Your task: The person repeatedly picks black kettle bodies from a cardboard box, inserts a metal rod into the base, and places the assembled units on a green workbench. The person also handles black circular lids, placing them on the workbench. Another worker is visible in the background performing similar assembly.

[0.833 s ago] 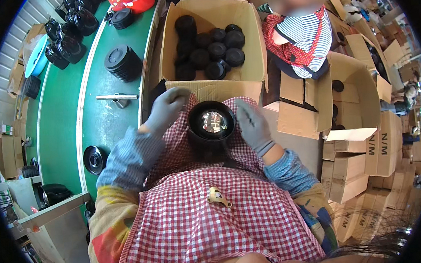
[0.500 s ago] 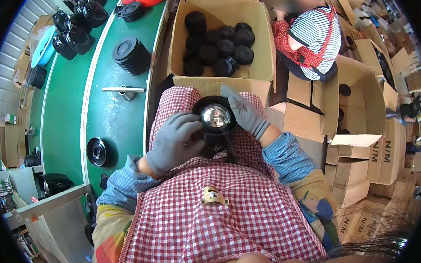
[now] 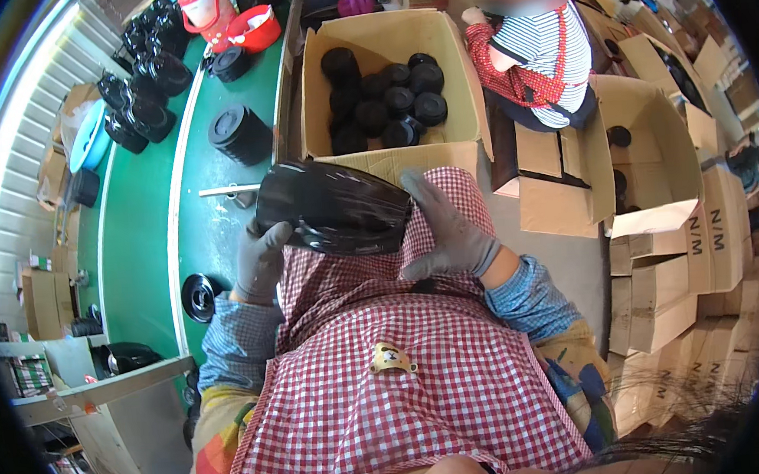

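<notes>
A glossy black jug-like body (image 3: 334,209) lies on its side above my lap, tilted slightly down to the right. My left hand (image 3: 262,260), in a grey glove, grips its left end, with the thumb on the near side. My right hand (image 3: 453,232), also gloved, holds the right end between its fingers and a thumb stretched out below. Neither end's opening can be seen from here. Under it is my red-and-white checked apron (image 3: 386,341).
An open carton (image 3: 391,28) of black round parts stands ahead. On the green table (image 3: 138,260) at left are stacked black discs (image 3: 238,134), a black ring-shaped part (image 3: 201,297), a metal bar (image 3: 229,191) and several black jugs (image 3: 142,121). A co-worker (image 3: 551,61) sits at far right beside cartons.
The black body has turned from upright, its mirror-like inside facing up, onto its side. Both hands have moved apart to its two ends. The whole view has shifted slightly.
</notes>
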{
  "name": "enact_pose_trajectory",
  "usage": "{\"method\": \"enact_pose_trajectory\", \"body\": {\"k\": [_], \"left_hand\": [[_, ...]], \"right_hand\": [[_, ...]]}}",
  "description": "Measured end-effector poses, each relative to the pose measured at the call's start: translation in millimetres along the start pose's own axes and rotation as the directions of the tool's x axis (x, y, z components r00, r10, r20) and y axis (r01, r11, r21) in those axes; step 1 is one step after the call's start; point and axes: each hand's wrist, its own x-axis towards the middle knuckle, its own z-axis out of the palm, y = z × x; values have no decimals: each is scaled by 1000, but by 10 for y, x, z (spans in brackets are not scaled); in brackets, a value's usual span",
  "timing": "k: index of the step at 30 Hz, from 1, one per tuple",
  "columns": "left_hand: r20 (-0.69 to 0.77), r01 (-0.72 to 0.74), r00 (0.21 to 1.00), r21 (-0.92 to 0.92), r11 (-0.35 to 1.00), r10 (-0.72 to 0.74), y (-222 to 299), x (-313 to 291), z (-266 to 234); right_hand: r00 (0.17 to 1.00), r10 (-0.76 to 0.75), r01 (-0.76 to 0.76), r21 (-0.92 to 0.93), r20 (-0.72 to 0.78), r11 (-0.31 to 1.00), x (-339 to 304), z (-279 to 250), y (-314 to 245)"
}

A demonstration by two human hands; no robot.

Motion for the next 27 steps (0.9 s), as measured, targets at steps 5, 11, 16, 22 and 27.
{"method": "enact_pose_trajectory", "body": {"k": [5,11,16,22,27], "left_hand": [[-52,214,960,-501,839,-276,-254,-234,103],[151,264,962,-298,917,-228,-642,-295,-241],[146,337,941,-341,878,-304,-857,-306,-464],[134,345,938,-295,891,-319,-453,-328,-129],[78,255,966,-161,954,-245,-405,-341,-546]], "right_hand": [[970,-57,101,175,-238,979,92,77,-276],[970,0,82,328,-243,941,0,0,-534],[973,-30,93,270,-229,958,-89,41,-526],[943,-195,237,131,-270,963,-125,91,-431],[952,-238,240,-13,-191,971,-83,185,-199]]}}
